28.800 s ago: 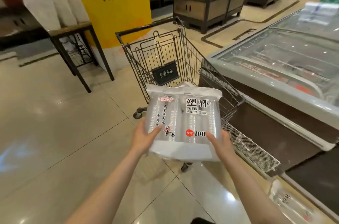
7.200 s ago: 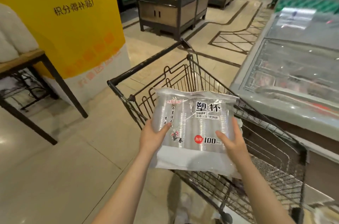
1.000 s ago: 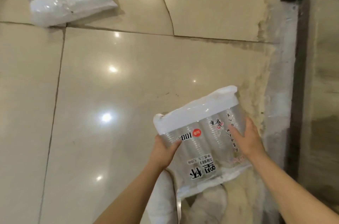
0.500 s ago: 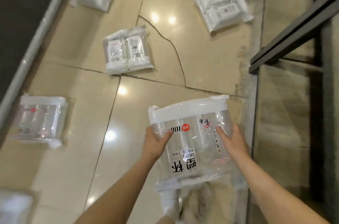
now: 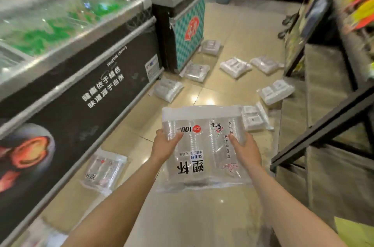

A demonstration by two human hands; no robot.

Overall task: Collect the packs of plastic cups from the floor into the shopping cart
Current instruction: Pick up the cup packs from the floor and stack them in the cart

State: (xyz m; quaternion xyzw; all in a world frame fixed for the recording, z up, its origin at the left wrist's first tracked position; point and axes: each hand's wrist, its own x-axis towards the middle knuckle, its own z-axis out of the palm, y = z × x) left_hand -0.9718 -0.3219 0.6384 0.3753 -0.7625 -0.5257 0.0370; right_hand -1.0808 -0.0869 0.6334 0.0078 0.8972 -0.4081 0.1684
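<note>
Blurred by motion at the frame edges: freezer lids at upper left and shelf goods at upper right hard to make out. Held pack of plastic cups at centre frame, lifted above the floor, white sealed band at its far end, printed face up with the lettering upside down, long axis running away up the frame. Cups inside only faintly visible through the clear wrap; lower edge of the wrap hard to separate from the floor. Left hand gripping the pack's left edge, thumb on top, fingers hidden beneath. Right hand gripping the right edge likewise, thumb on the printed face, fingers out of sight under the wrap. Both forearms cut off at the bottom edge. More packs scattered on the floor: one at lower left beside the black chest freezer, one at that freezer's far corner, one by the checked freezer, another behind it, two at upper middle, one near the dark shelf frame, and one partly hidden behind the held pack. A further wrapped shape at the bottom left corner, too blurred to tell.
</note>
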